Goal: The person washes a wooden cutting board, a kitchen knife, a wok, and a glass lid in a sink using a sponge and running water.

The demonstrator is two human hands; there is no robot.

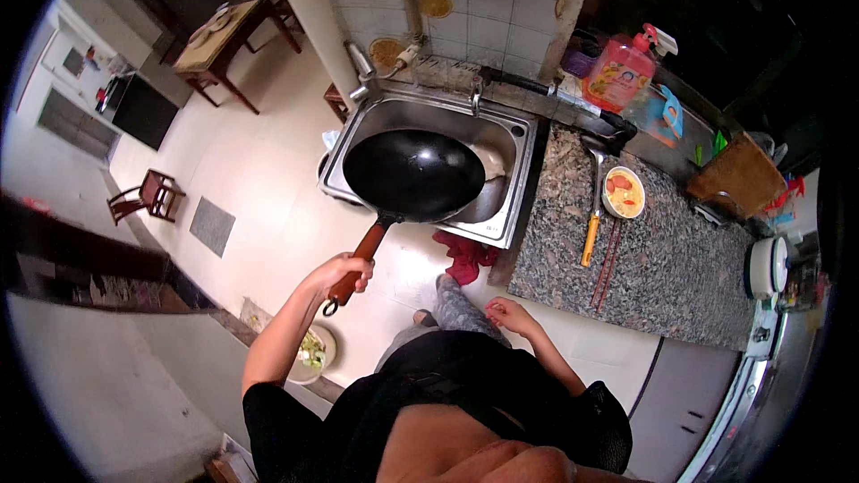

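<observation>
A black wok (413, 174) is held over the steel sink (488, 234), its round body covering much of the basin and its wooden handle (369, 240) slanting back toward the person, beyond the sink's near edge. Whether its underside touches the sink rim cannot be told from this view.

Handling: the wok is presumably metal, stiff and fairly heavy, with most of its weight far out from the grip, so it likely pulls on the wrist and tends to twist. The glossy body would probably be slippery if wet. The handle offers the surest hold; a second hold at the opposite rim would steady the load.

Hands: the left hand (346, 272) grasps the handle toward its ringed end, with fingers wrapped firmly about the wood. The right hand (508, 313) is released, its fingers loosely bent and apart, near the person's leg; no object is visible in it.

To the right, on the speckled stone desk (559, 250), lie a yellow-handled cooking utensil (591, 225) and a pair of chopsticks (607, 264), beside a bowl (605, 205) of food.
</observation>
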